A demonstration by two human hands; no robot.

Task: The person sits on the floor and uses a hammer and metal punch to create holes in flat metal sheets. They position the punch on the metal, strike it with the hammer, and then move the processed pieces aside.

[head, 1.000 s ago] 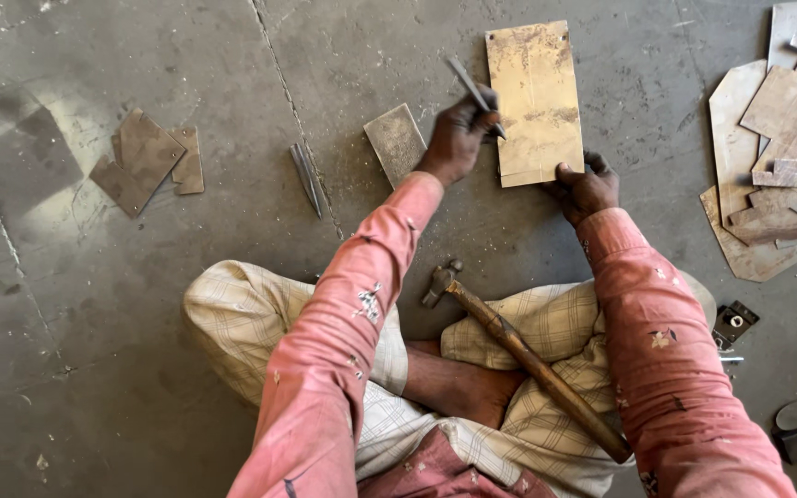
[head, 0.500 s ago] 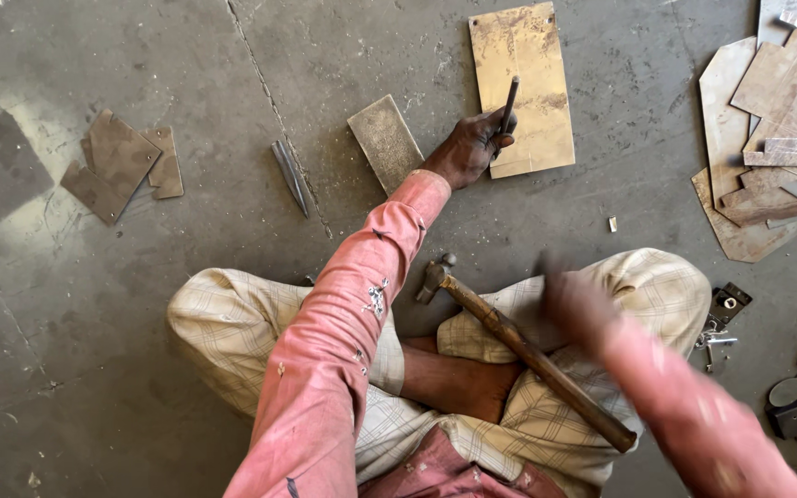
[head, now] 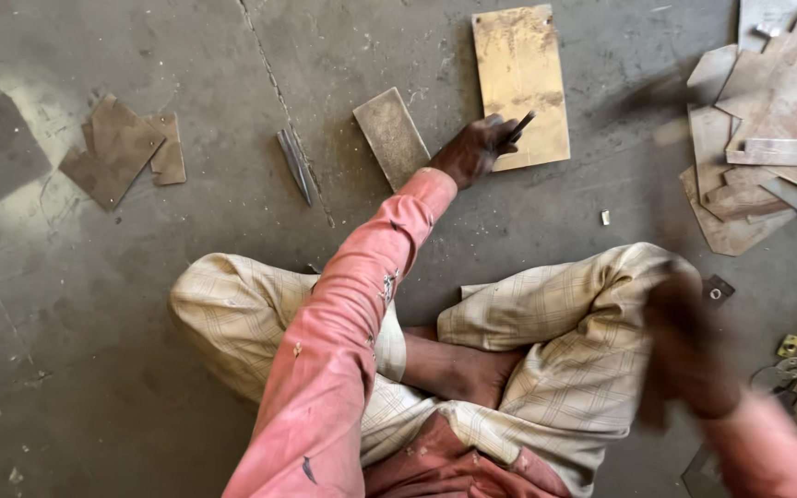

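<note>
I sit cross-legged on a concrete floor. My left hand (head: 470, 152) grips a short dark chisel (head: 520, 125), tip down on the lower left corner of a rectangular brass-coloured plate (head: 523, 65). My right hand (head: 689, 346) is a blur over my right knee, fingers closed around a hammer handle. The hammer (head: 661, 111) shows only as a faint dark smear above the knee, right of the plate.
A small grey metal plate (head: 391, 134) lies just left of my left hand, with two thin dark metal strips (head: 295, 166) further left. Brown sheet offcuts (head: 117, 152) lie at far left. A pile of sheet offcuts (head: 767, 138) and small hardware (head: 791, 346) lie on the right.
My right hand left the plate's edge, dropped to my lap and took the hammer that lay across my legs. The left hand kept the chisel on the plate, now tilted.
</note>
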